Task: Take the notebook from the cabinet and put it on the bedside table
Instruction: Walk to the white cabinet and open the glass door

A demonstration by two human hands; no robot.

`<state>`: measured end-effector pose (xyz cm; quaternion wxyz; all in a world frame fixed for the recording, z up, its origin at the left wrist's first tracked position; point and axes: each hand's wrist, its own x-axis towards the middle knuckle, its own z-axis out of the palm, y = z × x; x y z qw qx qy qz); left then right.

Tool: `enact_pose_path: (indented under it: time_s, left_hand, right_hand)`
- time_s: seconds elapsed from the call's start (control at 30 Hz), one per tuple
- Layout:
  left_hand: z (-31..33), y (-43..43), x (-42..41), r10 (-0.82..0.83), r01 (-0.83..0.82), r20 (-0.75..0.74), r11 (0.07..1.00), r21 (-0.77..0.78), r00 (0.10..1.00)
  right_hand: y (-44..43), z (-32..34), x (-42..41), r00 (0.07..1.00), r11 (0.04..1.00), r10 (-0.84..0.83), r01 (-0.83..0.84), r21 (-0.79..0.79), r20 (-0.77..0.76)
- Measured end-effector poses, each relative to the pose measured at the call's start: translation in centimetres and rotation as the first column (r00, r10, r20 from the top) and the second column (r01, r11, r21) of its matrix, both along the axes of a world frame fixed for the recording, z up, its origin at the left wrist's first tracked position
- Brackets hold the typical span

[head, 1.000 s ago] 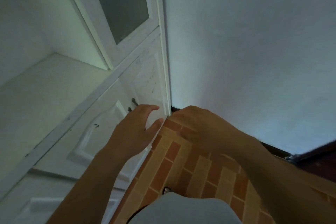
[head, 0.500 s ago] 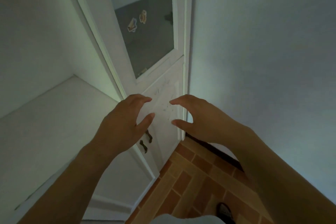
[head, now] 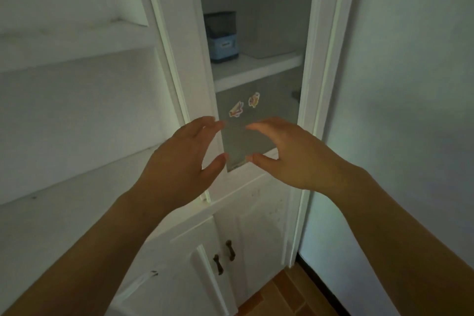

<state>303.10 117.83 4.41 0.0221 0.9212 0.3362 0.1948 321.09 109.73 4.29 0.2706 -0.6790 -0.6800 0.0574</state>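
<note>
While I hold both arms raised, my left hand (head: 184, 161) and right hand (head: 287, 154) hover spread and empty before the cabinet (head: 256, 200); at twelve o'clock, no notebook is discernible, perhaps hidden behind the murky glass door (head: 259, 33).

Glass door (head: 259, 136), centre frame: shut, barring access to the shelf (head: 256, 67) and blue box (head: 222, 41) behind it. Open shelving (head: 77, 115), left of frame: unobstructed. Lower doors (head: 246, 246), bottom centre: closed. Wall (head: 410, 84), right: solid.
</note>
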Motion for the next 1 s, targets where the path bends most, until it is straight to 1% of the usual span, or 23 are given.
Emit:
enact_pose_path:
  time_s: [0.13, 0.43, 0.53, 0.67, 0.8, 1.0]
  left_hand:
    - [2.5, 0.2, 1.1, 0.082, -0.083, 0.026, 0.995, 0.062, 0.996]
    - [7.6, 0.4, 2.6, 0.170, -0.200, 0.143, 0.952, 0.230, 0.975]
    - [9.2, 0.4, 2.6, 0.201, -0.240, 0.159, 0.929, 0.283, 0.967]
    - [11.3, 0.3, 2.2, 0.202, -0.263, 0.196, 0.895, 0.362, 0.959]
    - [13.5, 0.5, 1.8, 0.208, -0.290, 0.239, 0.873, 0.392, 0.949]
    - [16.2, 2.0, 0.8, 0.191, -0.319, 0.310, 0.841, 0.438, 0.931]
  right_hand:
    - [1.0, 3.0, 1.6, 0.996, 0.994, 0.090, -0.090, 0.057, 0.010]
    - [2.9, 8.6, 3.3, 0.973, 0.957, 0.204, -0.221, 0.190, 0.104]
    - [3.4, 10.1, 3.4, 0.961, 0.931, 0.247, -0.270, 0.243, 0.124]
    - [4.7, 12.4, 3.3, 0.948, 0.904, 0.277, -0.312, 0.292, 0.155]
    - [5.7, 14.5, 2.9, 0.938, 0.873, 0.304, -0.344, 0.345, 0.164]
    - [6.7, 17.4, 2.7, 0.934, 0.822, 0.290, -0.355, 0.445, 0.210]
